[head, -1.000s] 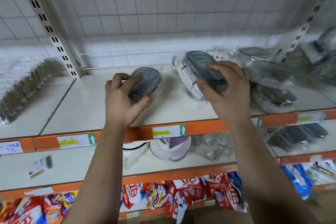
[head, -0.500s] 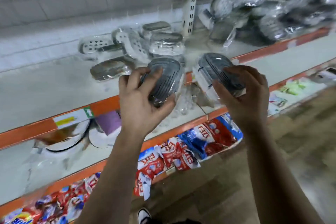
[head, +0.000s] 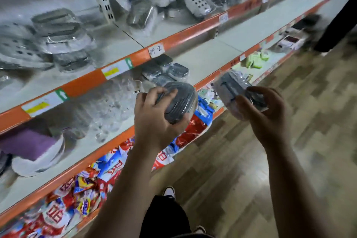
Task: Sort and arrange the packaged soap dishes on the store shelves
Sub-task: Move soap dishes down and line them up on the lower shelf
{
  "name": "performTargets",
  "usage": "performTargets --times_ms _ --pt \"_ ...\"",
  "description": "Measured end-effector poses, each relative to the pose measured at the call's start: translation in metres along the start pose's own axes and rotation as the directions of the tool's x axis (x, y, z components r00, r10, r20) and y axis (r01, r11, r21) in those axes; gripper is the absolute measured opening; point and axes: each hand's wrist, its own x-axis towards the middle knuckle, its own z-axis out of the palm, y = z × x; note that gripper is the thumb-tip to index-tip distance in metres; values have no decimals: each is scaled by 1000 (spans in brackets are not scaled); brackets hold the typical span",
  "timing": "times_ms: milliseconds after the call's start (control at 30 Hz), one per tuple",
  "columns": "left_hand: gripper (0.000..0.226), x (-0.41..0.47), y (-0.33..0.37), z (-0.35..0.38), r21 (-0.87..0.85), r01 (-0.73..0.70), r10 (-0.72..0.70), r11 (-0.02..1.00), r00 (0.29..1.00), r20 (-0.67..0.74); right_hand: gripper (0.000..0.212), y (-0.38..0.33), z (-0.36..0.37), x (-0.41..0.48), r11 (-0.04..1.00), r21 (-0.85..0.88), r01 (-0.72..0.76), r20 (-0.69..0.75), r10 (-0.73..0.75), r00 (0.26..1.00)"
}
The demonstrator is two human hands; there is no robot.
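Each hand grips a wrapped dish — left hand [head: 154,120] on one dish [head: 178,105], right hand [head: 264,114] on another [head: 231,92] — likely light, stiff, film slippery, so hold by the rims.

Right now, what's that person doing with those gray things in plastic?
A person is sorting wrapped soap dishes at store shelves. The left hand grips one gray dish, the right hand holds another dish, both in the air in front of the shelves. More wrapped dishes lie piled on the top shelf.
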Motion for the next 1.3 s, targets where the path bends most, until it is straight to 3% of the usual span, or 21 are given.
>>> performTargets --times_ms 467,767,967,1133,1300 --pt "65 129 2 145 -54 82 -79 995 995 58 42 111 31 133 993 -115 -29 143 46 989" --pt "65 166 -19 196 41 189 -191 981 980 54 45 165 89 210 996 -83 -11 291 35 956" --pt "61 173 -23 238 112 339 -333 934 940 -76 45 206 126 243 995 -56 86 434 -53 899" --pt "55 169 -22 277 162 448 -413 879 887 -208 46 247 158 263 980 23 199 591 -174 788" --pt "46 161 -50 311 165 535 -467 829 823 -324 48 282 193 263 953 67 296 629 -270 729"
